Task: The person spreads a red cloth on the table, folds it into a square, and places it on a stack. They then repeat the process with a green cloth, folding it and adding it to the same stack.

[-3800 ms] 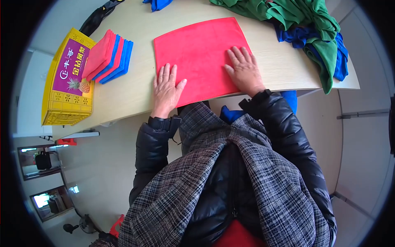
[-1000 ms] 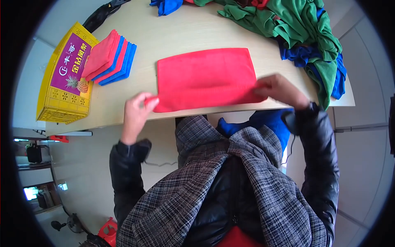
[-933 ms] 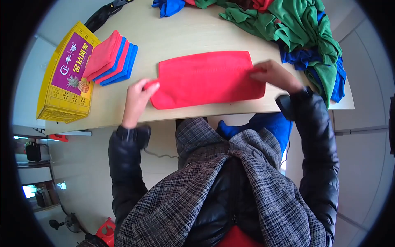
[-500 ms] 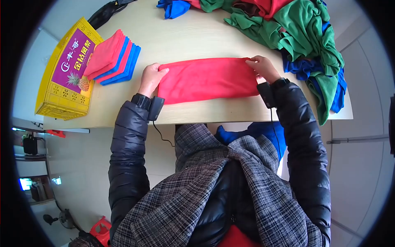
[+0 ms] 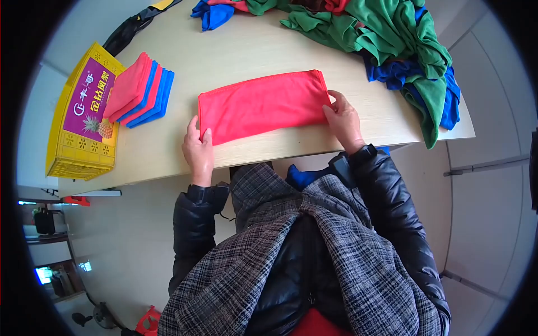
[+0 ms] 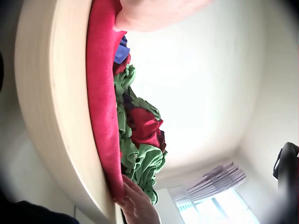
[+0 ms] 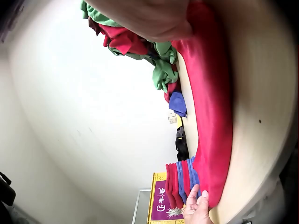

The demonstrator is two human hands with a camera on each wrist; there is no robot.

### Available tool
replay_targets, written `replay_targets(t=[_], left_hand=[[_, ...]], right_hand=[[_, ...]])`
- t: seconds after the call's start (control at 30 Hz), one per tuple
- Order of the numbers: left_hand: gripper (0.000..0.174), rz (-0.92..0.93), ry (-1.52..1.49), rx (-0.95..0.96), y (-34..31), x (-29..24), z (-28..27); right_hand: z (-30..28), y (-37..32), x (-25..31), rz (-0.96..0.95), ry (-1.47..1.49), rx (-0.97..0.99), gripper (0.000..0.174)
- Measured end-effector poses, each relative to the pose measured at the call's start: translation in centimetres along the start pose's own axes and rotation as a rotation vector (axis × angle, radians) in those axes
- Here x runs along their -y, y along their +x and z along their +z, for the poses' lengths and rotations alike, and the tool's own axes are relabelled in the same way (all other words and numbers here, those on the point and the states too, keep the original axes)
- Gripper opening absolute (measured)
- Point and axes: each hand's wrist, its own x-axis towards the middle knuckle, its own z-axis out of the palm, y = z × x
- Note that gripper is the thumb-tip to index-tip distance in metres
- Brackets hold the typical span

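A red cloth, folded into a wide band, lies flat near the table's front edge. The left hand is at its left end, thumb against the cloth and fingers apart beside it. At the right end, the right hand touches the edge with thumb and fingers spread. The left wrist view shows the red cloth side-on, with the right hand at its far end. In the right wrist view, the left hand touches the far end of the red cloth.
Folded red and blue cloths lean against a yellow crate on the left. A heap of green, blue and red cloths covers the back right. A smaller blue cloth and a black item lie at the back.
The red cloth, spread out earlier, was folded into a band and now lies closer to the front edge. Both hands have moved from its upper corners down to its side edges.
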Motion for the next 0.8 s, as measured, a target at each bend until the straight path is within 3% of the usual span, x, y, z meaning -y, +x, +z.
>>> replay_targets(t=[0.33, 0.43, 0.53, 0.63, 0.8], left_hand=[[0.050, 0.136, 0.227, -0.004, -1.4, -2.0, -1.2], [0.050, 0.158, 0.282, -0.011, -1.7, -2.3, -1.2], [0.050, 0.297, 0.341, -0.054, -1.9, -2.4, -1.3], [0.047, 0.288, 0.396, -0.032, -2.0, -2.3, -1.3], [0.047, 0.338, 0.458, -0.053, -1.9, -2.1, -1.2]], right_hand=[[-1.2, -3.3, -0.6, -0.126, -0.225, -0.189, 0.028], [-1.6, -3.7, -0.8, -0.159, -0.238, -0.206, 0.027], [-1.6, -4.3, -0.7, -0.169, -0.277, -0.200, 0.026], [-1.6, -5.0, -0.1, -0.159, -0.342, -0.181, 0.025], [-1.2, -5.7, -0.3, -0.314, -0.489, -0.264, 0.023]])
